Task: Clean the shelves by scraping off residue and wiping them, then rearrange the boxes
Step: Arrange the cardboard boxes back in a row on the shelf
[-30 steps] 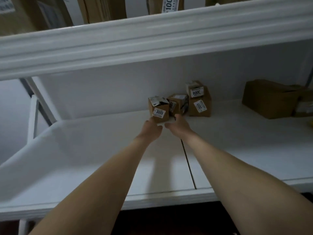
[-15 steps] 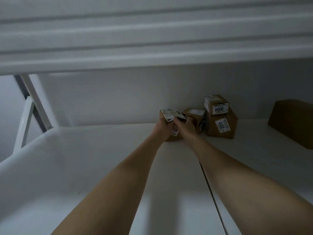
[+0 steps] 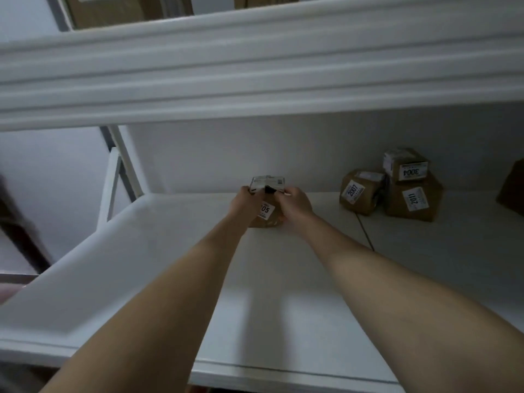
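1. Brown cardboard makes the small box (image 3: 266, 211) that both hands hold, deep on the white shelf (image 3: 158, 268), close to the back wall (image 3: 226, 157).
2. The left hand (image 3: 243, 201) grips the left side of this box and the right hand (image 3: 295, 204) grips the right side; the fingers of both are curled and pressed against the cardboard, with the fingertips reaching up to its top edge.
3. The bottom of the box seems to touch the shelf surface, but I cannot tell if it rests fully or is slightly lifted.
4. On the front of the box, a white label shows between the hands, and only the digits "05" can be read; the top carries more white stickers.
5. To the right, well apart from the held box, three other brown boxes stand together: the box marked 2007 (image 3: 360, 194), tilted, just beside the box marked 2011 (image 3: 412, 201), and the smaller box marked 3004 (image 3: 407, 165) sits on top of the 2011 one.
6. At the far right edge, part of one more brown box (image 3: 511, 191) is visible.
7. A dark seam (image 3: 364, 231) runs across the shelf surface, from near the 2007 box toward the right forearm.
8. Above, the thick white edge of the upper shelf (image 3: 255, 66) crosses the whole view, and cardboard boxes (image 3: 113, 9) stand on it.
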`<state>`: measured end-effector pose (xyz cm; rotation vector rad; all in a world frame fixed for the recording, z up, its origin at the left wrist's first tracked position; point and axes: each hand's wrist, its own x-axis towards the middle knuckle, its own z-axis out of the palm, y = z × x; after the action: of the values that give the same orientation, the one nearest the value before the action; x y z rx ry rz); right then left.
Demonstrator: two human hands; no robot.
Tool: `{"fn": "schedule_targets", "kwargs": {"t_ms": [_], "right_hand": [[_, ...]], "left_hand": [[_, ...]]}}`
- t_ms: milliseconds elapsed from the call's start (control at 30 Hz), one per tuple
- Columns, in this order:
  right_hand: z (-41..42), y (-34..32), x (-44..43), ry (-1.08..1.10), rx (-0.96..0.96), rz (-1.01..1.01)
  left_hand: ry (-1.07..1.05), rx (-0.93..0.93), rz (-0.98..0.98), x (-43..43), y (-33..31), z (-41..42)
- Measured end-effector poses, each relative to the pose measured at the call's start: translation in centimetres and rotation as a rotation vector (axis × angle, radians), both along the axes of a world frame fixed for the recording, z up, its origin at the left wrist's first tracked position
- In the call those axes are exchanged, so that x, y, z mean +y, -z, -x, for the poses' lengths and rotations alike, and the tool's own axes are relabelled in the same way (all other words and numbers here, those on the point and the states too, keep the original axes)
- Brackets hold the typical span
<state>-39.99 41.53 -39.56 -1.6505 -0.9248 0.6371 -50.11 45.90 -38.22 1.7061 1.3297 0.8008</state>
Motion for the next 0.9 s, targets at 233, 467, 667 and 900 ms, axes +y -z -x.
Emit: {"fn": "schedule_targets", "kwargs": {"t_ms": [233,467,667,900], "right_hand": [[7.9,0.5,1.4,-0.194,0.032,0.01],[12.3,0.7,1.9,-0.253,0.065,0.008],[11.6,1.1,2.1,-0.156,-0.006,-0.003],[9.9,1.1,1.5,-0.179,-0.089,0.068]], "left_hand": [[-0.127,0.008,-0.017,1.6,0.9,8.7],[-0.113,0.044,-0.025,2.7,1.8,12.4],[-0.077,0.031,-0.037,3.2,2.2,11.3],[-0.153,0.17,-0.112,1.5,1.1,10.9]]}}
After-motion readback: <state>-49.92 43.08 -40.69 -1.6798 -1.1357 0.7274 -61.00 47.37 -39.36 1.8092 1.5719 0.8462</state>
